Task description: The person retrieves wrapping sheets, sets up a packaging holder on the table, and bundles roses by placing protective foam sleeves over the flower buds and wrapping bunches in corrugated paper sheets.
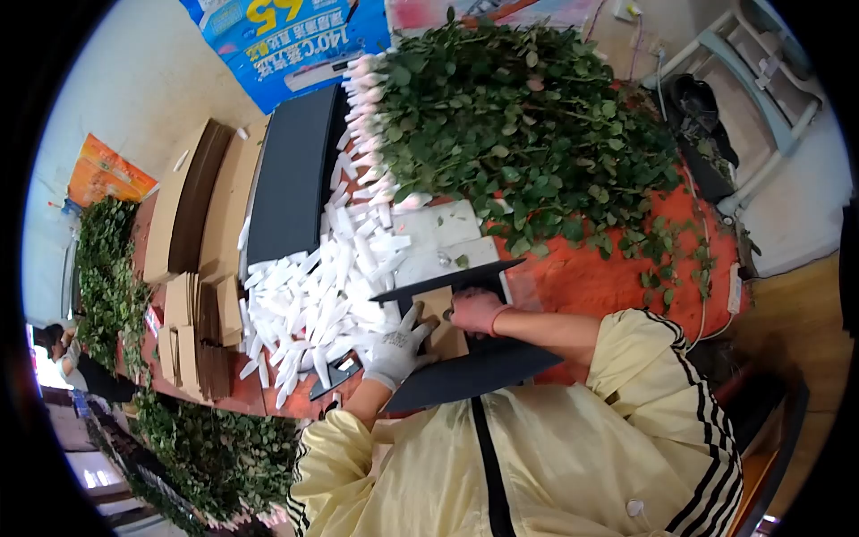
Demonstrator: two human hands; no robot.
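brown cardboard piece (pixel 449 342) lying between raised sides of a black sheet (pixel 479 373), white-gloved left hand (pixel 397 352) on its edge, fingers spread, pink-gloved right hand (pixel 478 312) opposite, fingers curled, around what I can't tell

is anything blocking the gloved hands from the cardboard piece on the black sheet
Nothing visible does: the white-gloved left hand touches the cardboard piece, and the pink-gloved right hand is at its edge. The black sheet has flaps on either side, not over it.
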